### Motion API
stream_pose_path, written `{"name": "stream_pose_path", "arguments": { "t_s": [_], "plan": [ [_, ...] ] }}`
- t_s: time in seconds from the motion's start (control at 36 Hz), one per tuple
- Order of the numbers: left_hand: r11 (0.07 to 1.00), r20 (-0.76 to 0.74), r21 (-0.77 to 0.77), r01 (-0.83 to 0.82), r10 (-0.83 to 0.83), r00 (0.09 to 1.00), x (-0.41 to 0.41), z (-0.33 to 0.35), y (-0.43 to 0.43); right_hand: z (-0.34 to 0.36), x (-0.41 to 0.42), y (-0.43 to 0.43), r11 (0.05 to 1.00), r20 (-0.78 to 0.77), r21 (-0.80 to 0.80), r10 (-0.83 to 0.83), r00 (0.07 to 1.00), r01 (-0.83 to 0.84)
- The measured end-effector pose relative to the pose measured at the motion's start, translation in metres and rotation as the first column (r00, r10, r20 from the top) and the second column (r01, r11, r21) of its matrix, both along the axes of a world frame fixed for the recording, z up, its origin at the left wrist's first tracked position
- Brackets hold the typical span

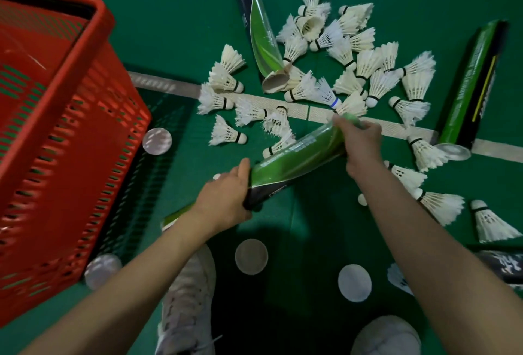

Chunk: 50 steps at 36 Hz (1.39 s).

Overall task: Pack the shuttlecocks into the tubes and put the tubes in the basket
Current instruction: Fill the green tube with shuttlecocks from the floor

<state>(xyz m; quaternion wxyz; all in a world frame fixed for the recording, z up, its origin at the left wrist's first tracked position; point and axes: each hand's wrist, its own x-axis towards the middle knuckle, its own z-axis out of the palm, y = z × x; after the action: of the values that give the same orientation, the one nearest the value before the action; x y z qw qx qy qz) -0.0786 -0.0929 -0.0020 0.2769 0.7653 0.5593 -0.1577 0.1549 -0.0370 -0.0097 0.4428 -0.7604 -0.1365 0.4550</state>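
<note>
Tube (pixel 294 156), green with a black end, is held slanting above the floor (pixel 169 15) between both hands. The left hand (pixel 223 199) is wrapped round the black lower end, fingers curled tight on it. The right hand (pixel 360 145) is closed round the green upper end, close to the mouth; whether anything else is in that hand cannot be told.

White shuttlecocks (pixel 368 64) lie scattered on the floor beyond and to the right of the held tube, thickest in a heap at the top centre, with a few more beside the right forearm. A 2nd tube (pixel 261 32) lies among them, its open cardboard mouth toward the person. A 3rd tube (pixel 475 86) lies at the right, its capped end nearest. A white court line (pixel 300 112) runs under the pile.

The red basket (pixel 70 105) stands at the left, well apart from the held tube. 4 round white lids lie on the floor: 1 (pixel 157 141) just beside the basket, 1 (pixel 102 269) at its near corner, 2 (pixel 251 256) (pixel 354 283) between the forearms. 2 white shoes (pixel 186 306) (pixel 387 337) show at the bottom.
</note>
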Motion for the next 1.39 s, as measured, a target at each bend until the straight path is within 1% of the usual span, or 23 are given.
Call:
{"name": "stream_pose_path", "arguments": {
  "t_s": [0.03, 0.06, 0.08, 0.14, 0.17, 0.22, 0.28, 0.31, 0.36, 0.42, 0.5, 0.56, 0.67, 0.72, 0.81, 0.86, 0.89, 0.97, 1.11, 1.19, 1.31, 1.33, 1.39],
  "plan": [
    [1.000, 0.011, 0.007, -0.006, 0.006, 1.000, 0.004, 0.000, -0.002, -0.004, -0.003, -0.007, 0.995, 0.245, 0.034, 0.082, 0.966, -0.093],
    [1.000, 0.026, 0.016, -0.006, 0.006, 1.000, 0.007, 0.000, -0.003, -0.007, -0.006, -0.016, 0.974, 0.482, 0.072, 0.154, 0.863, -0.214],
    [1.000, 0.041, 0.030, 0.004, -0.005, 0.999, 0.011, 0.001, -0.004, -0.008, -0.009, -0.027, 0.932, 0.665, 0.096, 0.202, 0.719, -0.350],
    [0.997, 0.065, 0.067, 0.035, -0.039, 0.997, 0.017, 0.000, -0.005, -0.011, -0.014, -0.047, 0.802, 0.852, 0.006, 0.308, 0.423, -0.597],
    [0.995, 0.079, 0.087, 0.048, -0.055, 0.995, 0.020, 0.000, -0.005, -0.012, -0.016, -0.056, 0.722, 0.880, -0.088, 0.379, 0.286, -0.686],
    [0.990, 0.102, 0.119, 0.072, -0.084, 0.991, 0.024, -0.001, -0.005, -0.014, -0.024, -0.068, 0.508, 0.832, -0.282, 0.551, 0.056, -0.814],
    [0.986, 0.129, 0.148, 0.073, -0.093, 0.987, 0.026, -0.001, -0.004, -0.014, -0.033, -0.072, 0.296, 0.698, -0.429, 0.709, -0.105, -0.854],
    [0.986, 0.159, 0.156, 0.057, -0.082, 0.984, 0.026, 0.000, -0.004, -0.016, -0.037, -0.071, 0.227, 0.638, -0.490, 0.751, -0.169, -0.842],
    [0.987, 0.224, 0.157, 0.017, -0.053, 0.973, 0.025, -0.001, -0.004, -0.018, -0.046, -0.067, 0.162, 0.592, -0.564, 0.763, -0.260, -0.810],
    [0.986, 0.252, 0.166, -0.004, -0.039, 0.967, 0.021, -0.002, -0.006, -0.021, -0.052, -0.063, 0.142, 0.594, -0.601, 0.738, -0.321, -0.786],
    [0.979, 0.237, 0.190, -0.075, 0.028, 0.971, 0.002, -0.002, -0.007, -0.027, -0.056, -0.061, 0.173, 0.665, -0.584, 0.663, -0.345, -0.793],
    [0.958, 0.229, 0.254, -0.136, 0.077, 0.970, -0.017, 0.000, -0.009, -0.030, -0.055, -0.060, 0.209, 0.686, -0.563, 0.658, -0.311, -0.799],
    [0.840, 0.360, 0.372, -0.395, 0.262, 0.895, -0.054, 0.006, -0.017, -0.028, -0.045, -0.059, 0.283, 0.686, -0.542, 0.694, -0.221, -0.791],
    [0.793, 0.462, 0.271, -0.545, 0.389, 0.797, -0.065, 0.005, -0.018, -0.024, -0.039, -0.056, 0.315, 0.672, -0.531, 0.723, -0.164, -0.787],
    [0.727, 0.540, -0.105, -0.679, 0.615, 0.575, -0.070, 0.004, -0.018, -0.022, -0.033, -0.052, 0.363, 0.668, -0.532, 0.735, -0.116, -0.765],
    [0.661, 0.553, -0.321, -0.678, 0.712, 0.433, -0.067, 0.001, -0.020, -0.020, -0.033, -0.049, 0.379, 0.667, -0.545, 0.736, -0.113, -0.748],
    [0.654, 0.568, -0.344, -0.674, 0.716, 0.405, -0.066, -0.002, -0.021, -0.019, -0.035, -0.047, 0.372, 0.660, -0.554, 0.742, -0.120, -0.745],
    [0.659, 0.588, -0.290, -0.693, 0.695, 0.414, -0.062, -0.009, -0.023, -0.015, -0.044, -0.045, 0.317, 0.624, -0.612, 0.756, -0.196, -0.725],
    [0.638, 0.633, -0.356, -0.682, 0.702, 0.326, -0.062, -0.015, -0.023, -0.013, -0.072, -0.045, 0.239, 0.679, -0.570, 0.676, -0.286, -0.786],
    [0.627, 0.682, -0.414, -0.659, 0.694, 0.231, -0.063, -0.012, -0.024, -0.008, -0.095, -0.043, 0.248, 0.717, -0.513, 0.650, -0.252, -0.822],
    [0.484, 0.663, -0.639, -0.598, 0.740, -0.111, -0.065, 0.000, -0.023, -0.001, -0.103, -0.038, 0.285, 0.763, -0.437, 0.620, -0.184, -0.853],
    [0.475, 0.665, -0.652, -0.591, 0.733, -0.145, -0.066, 0.001, -0.022, 0.000, -0.101, -0.038, 0.290, 0.773, -0.414, 0.612, -0.165, -0.863],
    [0.508, 0.691, -0.611, -0.607, 0.716, -0.098, -0.066, 0.002, -0.021, 0.002, -0.098, -0.038, 0.307, 0.792, -0.383, 0.594, -0.140, -0.871]
  ]
}}
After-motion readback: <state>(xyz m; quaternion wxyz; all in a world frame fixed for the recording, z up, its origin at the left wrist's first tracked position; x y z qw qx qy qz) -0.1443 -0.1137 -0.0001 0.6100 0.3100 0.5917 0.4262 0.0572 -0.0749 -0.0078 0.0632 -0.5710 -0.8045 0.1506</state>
